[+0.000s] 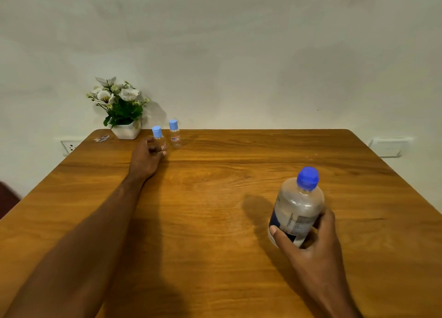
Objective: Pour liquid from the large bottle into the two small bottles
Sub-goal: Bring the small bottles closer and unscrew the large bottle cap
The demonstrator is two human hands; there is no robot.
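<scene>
**Wooden table, plain wall, both hands already on bottles**

Off-white wall behind a wooden table [215, 174] with a strong grain, and a wall socket [68, 146] peeking out past the far left corner. From my feed, a white pot of flowers [120, 109] sits at that far left corner, with some small scrap [102, 138] beside it that I can't make out.

The left hand [147, 158] is stretched out near the far edge, fingers curled around the nearer small bottle [159, 139]. The fingers cover its lower half, so I can't tell if it's off the table. The second small bottle [174, 134] stands just beside it, untouched, blue cap on.

The right hand [308, 241] is wrapped round the lower part of the large bottle [297, 205] near the right edge, blue cap on, leaning a bit toward me. Its base is hidden behind the hand. The label is too blurry to read, and I can't judge the liquid level.
</scene>
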